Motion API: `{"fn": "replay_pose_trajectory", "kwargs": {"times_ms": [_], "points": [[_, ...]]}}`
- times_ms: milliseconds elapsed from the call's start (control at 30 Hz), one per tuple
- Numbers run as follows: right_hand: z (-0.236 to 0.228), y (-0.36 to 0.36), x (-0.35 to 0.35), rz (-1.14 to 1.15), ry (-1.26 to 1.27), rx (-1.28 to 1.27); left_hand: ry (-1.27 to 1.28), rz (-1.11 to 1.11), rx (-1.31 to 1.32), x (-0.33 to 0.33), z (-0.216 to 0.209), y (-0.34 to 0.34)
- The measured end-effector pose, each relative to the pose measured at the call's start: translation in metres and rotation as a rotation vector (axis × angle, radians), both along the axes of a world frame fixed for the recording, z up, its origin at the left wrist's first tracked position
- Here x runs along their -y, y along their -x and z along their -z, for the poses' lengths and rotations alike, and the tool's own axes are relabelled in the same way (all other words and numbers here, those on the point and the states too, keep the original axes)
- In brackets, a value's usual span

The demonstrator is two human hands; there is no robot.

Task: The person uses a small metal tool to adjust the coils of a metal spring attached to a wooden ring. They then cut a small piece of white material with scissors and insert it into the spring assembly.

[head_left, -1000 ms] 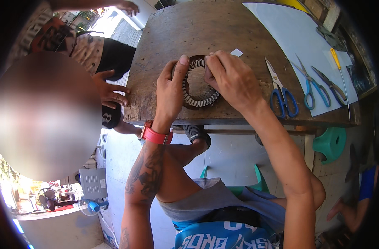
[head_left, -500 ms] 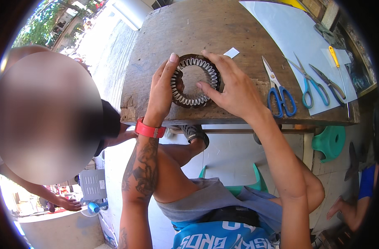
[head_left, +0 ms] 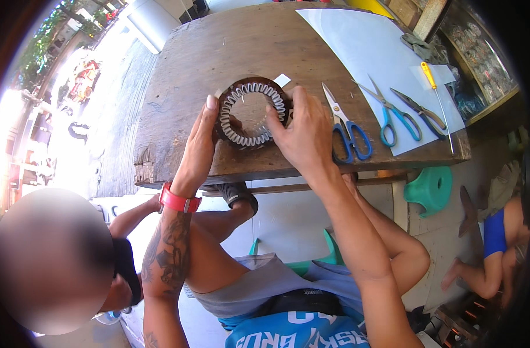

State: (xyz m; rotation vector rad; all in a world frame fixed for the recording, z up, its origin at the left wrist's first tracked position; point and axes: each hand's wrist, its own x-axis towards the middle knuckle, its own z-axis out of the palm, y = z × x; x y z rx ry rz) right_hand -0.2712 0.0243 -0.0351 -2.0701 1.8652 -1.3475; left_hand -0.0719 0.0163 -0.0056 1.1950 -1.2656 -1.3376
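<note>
2 hands at the grip, 1 per side, facing inward. Left hand [head_left: 198, 142]: closed on grip from the left; left thumb [head_left: 209, 116] straight, pointing away from body; remaining digits mostly hidden. Right hand [head_left: 304, 130]: closed from the right, digits bent, right thumb [head_left: 276, 125] reaching inward. Left forearm [head_left: 167, 246], tattooed, runs below and left of grip; right forearm [head_left: 353, 223] below and right.
</note>
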Motion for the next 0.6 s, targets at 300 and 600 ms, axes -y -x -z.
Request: {"fn": "replay_pose_trajectory", "kwargs": {"times_ms": [300,600], "points": [[0.003,-0.008,-0.043,-0.149,-0.2,-0.016,0.063,-0.142,0.594,0.018,-0.044,-0.006],[0.022,-0.001,-0.042,-0.142,0.27,-0.108,0.17,-0.113,0.67,0.038,-0.03,-0.011]]}}
